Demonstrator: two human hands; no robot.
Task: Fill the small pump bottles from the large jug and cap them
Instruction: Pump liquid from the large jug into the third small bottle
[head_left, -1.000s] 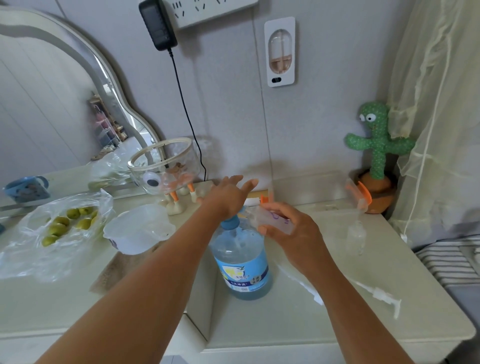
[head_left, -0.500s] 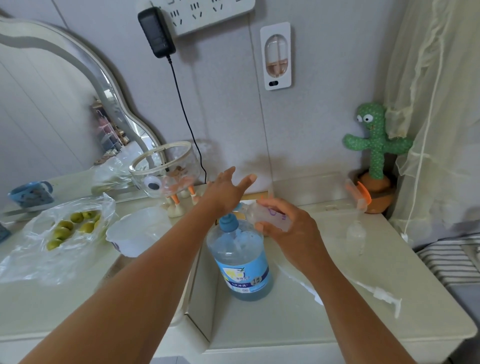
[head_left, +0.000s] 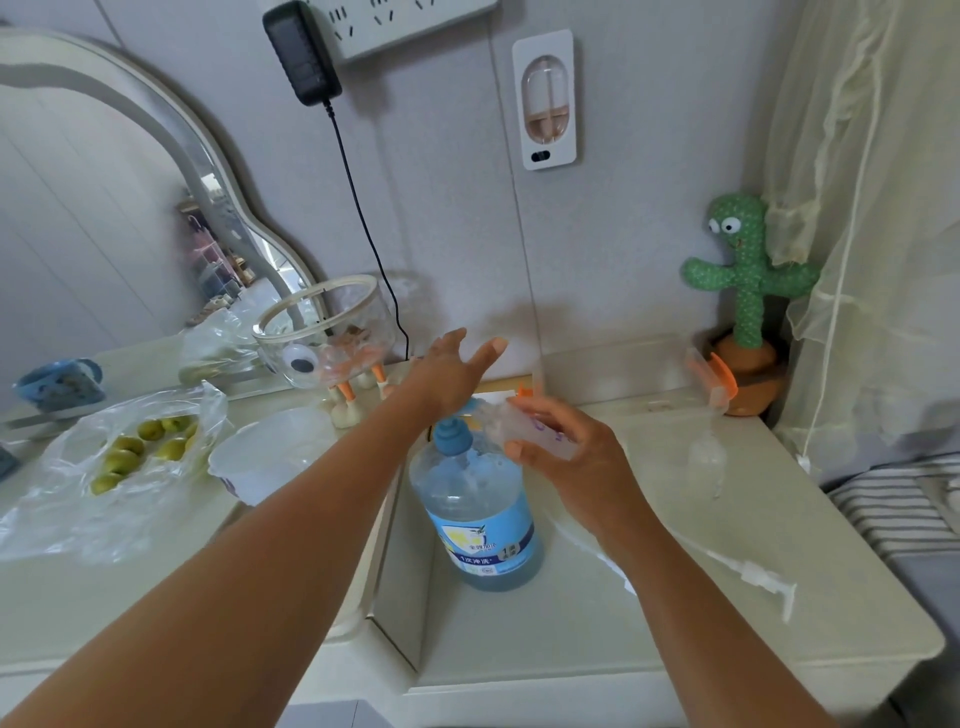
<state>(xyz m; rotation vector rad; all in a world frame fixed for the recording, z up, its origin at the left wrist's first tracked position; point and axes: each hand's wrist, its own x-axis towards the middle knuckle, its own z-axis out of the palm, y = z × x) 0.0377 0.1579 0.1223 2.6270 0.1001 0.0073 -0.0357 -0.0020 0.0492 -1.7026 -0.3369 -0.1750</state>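
Left hand (head_left: 452, 371) touches domed pump (head_left: 453, 439); right hand (head_left: 576, 467) grips clear bottle (head_left: 535, 428).

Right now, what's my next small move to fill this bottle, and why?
Probably press the left hand down on the blue pump of the jug: its palm rests there, and the right hand holds the small clear bottle beside it.

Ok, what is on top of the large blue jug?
A blue pump head, under the left hand. The hand and the right hand's small clear bottle partly cover its spout.
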